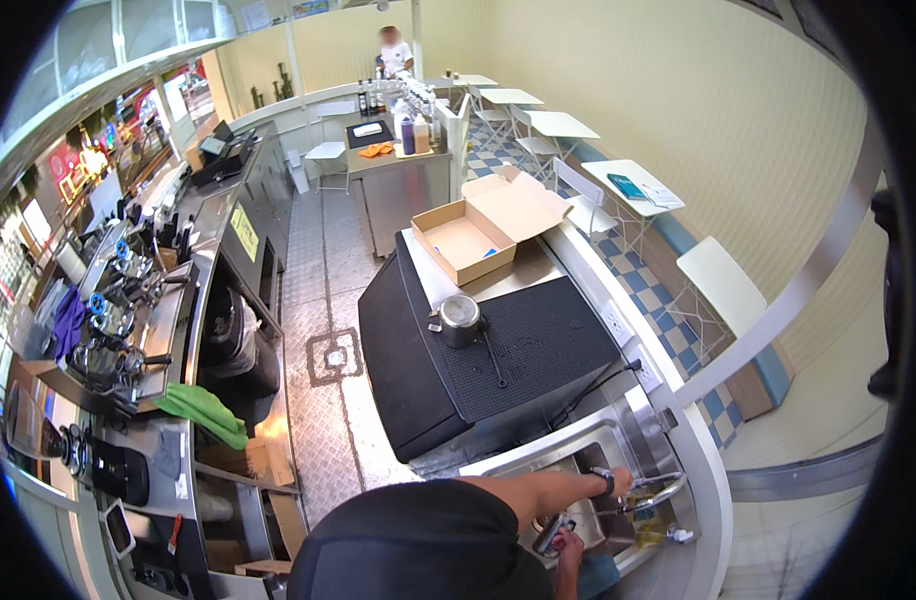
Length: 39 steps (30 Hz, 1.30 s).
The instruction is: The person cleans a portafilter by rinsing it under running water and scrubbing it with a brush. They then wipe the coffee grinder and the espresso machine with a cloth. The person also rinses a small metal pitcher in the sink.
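Note:
Bent over a stainless steel sink (615,442), I have my left hand (621,482) at the faucet (657,491), by its handle; whether the fingers close on it cannot be made out. A wristband or watch is on that wrist. Lower down, inside the basin, my right hand (569,541) holds a small metal container (552,534), tilted. On the black rubber bar mat (540,337) beyond the sink, a metal pitcher (459,311) stands upside down, with a long thin utensil (495,360) beside it.
An open cardboard box (465,240) lies on the counter past the mat. At left is an espresso machine (128,330), with a green cloth (203,412) over the counter edge. A person (395,52) stands far back. White folding tables (630,184) line the right wall.

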{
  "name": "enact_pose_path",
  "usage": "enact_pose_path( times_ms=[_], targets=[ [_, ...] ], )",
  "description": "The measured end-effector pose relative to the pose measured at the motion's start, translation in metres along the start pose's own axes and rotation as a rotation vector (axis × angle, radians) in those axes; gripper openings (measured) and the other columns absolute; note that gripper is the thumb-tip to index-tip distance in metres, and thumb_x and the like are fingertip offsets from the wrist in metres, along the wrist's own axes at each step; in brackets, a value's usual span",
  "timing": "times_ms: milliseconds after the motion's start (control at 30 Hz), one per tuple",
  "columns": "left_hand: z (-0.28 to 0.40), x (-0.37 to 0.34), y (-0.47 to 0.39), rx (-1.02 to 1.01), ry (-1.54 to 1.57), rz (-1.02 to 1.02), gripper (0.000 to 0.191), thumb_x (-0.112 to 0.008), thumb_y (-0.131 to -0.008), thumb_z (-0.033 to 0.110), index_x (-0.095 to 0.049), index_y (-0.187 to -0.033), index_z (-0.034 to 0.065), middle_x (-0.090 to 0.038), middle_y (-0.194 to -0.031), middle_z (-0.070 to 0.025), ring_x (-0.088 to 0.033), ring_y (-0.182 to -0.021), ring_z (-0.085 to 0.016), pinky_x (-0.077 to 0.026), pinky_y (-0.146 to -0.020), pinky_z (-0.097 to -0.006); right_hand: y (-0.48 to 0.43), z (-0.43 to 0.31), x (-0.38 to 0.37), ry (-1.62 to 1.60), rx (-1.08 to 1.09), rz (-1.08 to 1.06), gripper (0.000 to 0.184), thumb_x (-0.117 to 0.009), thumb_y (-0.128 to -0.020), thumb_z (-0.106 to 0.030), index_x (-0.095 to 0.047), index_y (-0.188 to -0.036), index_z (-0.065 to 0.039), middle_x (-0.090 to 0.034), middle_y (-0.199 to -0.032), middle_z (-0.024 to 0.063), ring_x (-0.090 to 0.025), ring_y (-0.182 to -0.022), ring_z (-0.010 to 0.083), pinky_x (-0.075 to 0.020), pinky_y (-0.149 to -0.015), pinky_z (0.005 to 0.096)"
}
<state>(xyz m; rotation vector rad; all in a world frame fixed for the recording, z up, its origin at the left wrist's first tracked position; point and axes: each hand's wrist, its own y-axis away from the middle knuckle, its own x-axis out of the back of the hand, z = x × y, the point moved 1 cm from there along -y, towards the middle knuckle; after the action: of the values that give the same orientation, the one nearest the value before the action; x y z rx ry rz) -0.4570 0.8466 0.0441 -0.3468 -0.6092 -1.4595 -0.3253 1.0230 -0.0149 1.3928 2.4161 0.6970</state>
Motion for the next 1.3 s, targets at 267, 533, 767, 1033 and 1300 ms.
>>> enact_pose_path(
  times_ms=[267,533,767,1033,1300],
  targets=[
    [0.005,0.046,0.069,-0.053,0.482,-0.153,0.027,-0.064,-0.082,0.020,-0.071,-0.103,0.0044,-0.073,-0.085,-0.0111,-0.072,-0.074,-0.021,-0.055,-0.066,-0.0367,0.009,-0.038,-0.025,1.407,0.647,-0.172,0.030,-0.062,-0.085,-0.027,-0.069,-0.079,0.001,-0.066,-0.075,0.0242,-0.066,-0.073,0.0439,-0.0518,-0.072,0.0511],
    [0.030,0.127,0.152,-0.195,0.384,0.243,0.013,-0.057,-0.092,0.009,-0.065,-0.100,0.0027,-0.067,-0.088,-0.0096,-0.066,-0.076,-0.020,-0.053,-0.071,-0.0343,0.047,-0.123,-0.010,0.604,0.601,0.251,0.024,-0.057,-0.091,-0.017,-0.062,-0.080,0.003,-0.063,-0.070,0.0181,-0.058,-0.057,0.0299,-0.0483,-0.059,0.0428],
    [0.020,0.085,0.213,-0.354,-0.022,0.260,0.017,-0.057,-0.086,0.008,-0.062,-0.102,0.0052,-0.062,-0.098,-0.0141,-0.061,-0.097,-0.033,-0.050,-0.085,-0.0415,0.019,-0.043,-0.036,0.089,0.531,0.292,0.027,-0.050,-0.097,-0.021,-0.055,-0.081,0.000,-0.052,-0.067,0.0038,-0.046,-0.055,0.0131,-0.0388,-0.050,0.0308],
    [-0.012,0.093,0.267,-0.154,0.102,0.426,0.026,-0.061,-0.086,0.010,-0.062,-0.112,0.0104,-0.061,-0.114,-0.0107,-0.056,-0.113,-0.031,-0.044,-0.101,-0.0412,0.004,-0.010,-0.027,0.064,0.549,0.194,0.020,-0.048,-0.099,-0.018,-0.056,-0.086,-0.004,-0.051,-0.066,0.0013,-0.046,-0.055,0.0120,-0.0395,-0.051,0.0272],
    [-0.025,0.276,0.330,-0.137,-0.253,0.990,0.025,-0.069,-0.077,0.009,-0.066,-0.102,0.0088,-0.061,-0.114,-0.0136,-0.055,-0.115,-0.033,-0.042,-0.100,-0.0457,-0.050,0.023,0.005,-0.181,0.235,0.253,0.025,-0.050,-0.097,-0.026,-0.054,-0.079,-0.010,-0.045,-0.061,-0.0029,-0.040,-0.045,0.0079,-0.0307,-0.037,0.0241]
  ],
)
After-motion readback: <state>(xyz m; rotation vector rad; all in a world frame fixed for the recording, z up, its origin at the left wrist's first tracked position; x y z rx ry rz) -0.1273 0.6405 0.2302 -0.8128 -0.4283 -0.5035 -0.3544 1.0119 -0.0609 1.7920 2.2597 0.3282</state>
